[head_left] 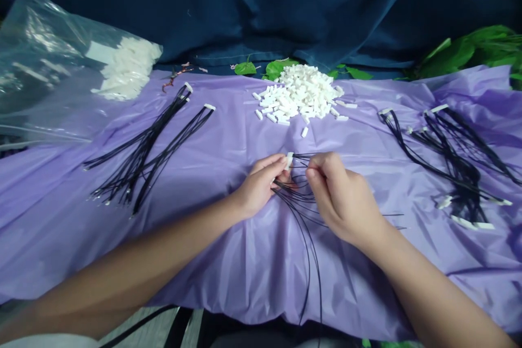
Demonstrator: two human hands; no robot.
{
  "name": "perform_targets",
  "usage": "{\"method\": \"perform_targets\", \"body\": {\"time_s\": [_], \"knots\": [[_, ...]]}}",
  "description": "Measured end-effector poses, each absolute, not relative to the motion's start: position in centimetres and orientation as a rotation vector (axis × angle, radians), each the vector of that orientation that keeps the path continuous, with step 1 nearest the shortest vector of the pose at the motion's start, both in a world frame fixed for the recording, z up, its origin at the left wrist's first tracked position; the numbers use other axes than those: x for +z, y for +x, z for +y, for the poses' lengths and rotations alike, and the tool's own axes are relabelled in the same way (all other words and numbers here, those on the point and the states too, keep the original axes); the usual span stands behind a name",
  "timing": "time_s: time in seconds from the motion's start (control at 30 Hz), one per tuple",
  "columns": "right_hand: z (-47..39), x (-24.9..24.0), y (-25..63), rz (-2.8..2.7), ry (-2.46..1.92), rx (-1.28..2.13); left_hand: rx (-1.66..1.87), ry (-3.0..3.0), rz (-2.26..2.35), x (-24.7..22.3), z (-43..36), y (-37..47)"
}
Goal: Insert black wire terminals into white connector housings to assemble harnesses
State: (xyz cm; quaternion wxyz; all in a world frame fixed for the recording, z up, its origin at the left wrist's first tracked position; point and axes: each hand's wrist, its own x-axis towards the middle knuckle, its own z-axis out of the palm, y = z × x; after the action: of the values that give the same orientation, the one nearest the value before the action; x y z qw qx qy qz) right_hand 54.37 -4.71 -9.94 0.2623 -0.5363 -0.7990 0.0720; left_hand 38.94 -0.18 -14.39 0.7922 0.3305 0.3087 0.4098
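Left hand (258,187): closed to a narrow pinch, thumb and fingers on a white connector (290,161).
Connector: lay at the left hand's fingertips, gripped there, just left of the right hand and apart from it.
Right hand (345,196): thumb and forefinger drawn together on a thin black wire (300,167), beside the connector's right side.
Loose wires (284,191): black, several; fanned rightward from below the left fingers, some passing under the right hand, a couple drooping over the near edge.
Pile (302,92): small white connectors, heaped beyond both hands.
Left bundles (142,155): black wires, white connectors at the far ends.
Right bundles (460,166): black wires with white ends, partly tangled.
Bag (49,35): clear plastic, far left; white pieces (130,68) showed at its right end.
Small tool (174,78): orange and dark, near the bag; kind unclear.
Leaves (468,54): green, far right.
Cover (228,266): purple, creased, beneath the wares.
Curtain (204,11): dark blue, behind.
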Motion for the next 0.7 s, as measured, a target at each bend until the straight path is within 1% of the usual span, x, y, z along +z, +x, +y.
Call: {"method": "perform_targets", "body": {"time_s": [0.2, 0.7], "knots": [[-4.96, -10.14, 54.12, -2.116, -1.544, 0.185, 0.89, 0.723, 0.674, -14.4, -0.22, 38.94], [-4.61, -10.81, 53.94, -2.115, -1.6, 0.367, 0.874, 0.85, 0.63, -14.86, -0.25, 38.72]]}}
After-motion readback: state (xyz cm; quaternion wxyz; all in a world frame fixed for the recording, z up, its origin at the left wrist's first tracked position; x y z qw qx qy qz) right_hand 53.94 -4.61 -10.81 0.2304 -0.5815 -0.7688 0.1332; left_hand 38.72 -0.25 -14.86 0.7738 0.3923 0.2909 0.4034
